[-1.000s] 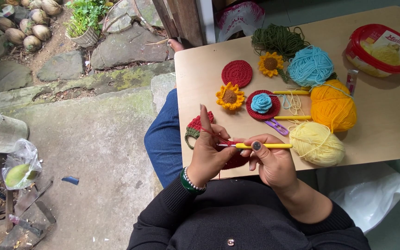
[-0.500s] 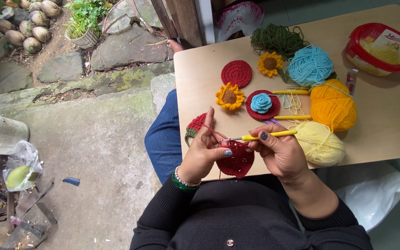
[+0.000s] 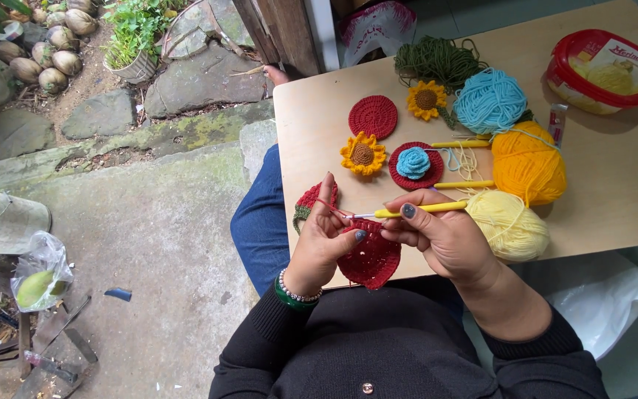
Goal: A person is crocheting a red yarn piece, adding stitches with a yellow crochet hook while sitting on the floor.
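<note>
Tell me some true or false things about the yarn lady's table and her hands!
1. The right hand holds a yellow crochet hook. True.
2. The left hand holds a blue crochet piece. False: it holds a red crochet piece.
3. The pale yellow yarn ball lies nearest the right hand. True.
4. The red-rimmed tub sits on the ground. False: it sits on the wooden table.
5. Two crocheted sunflowers lie on the table. True.
</note>
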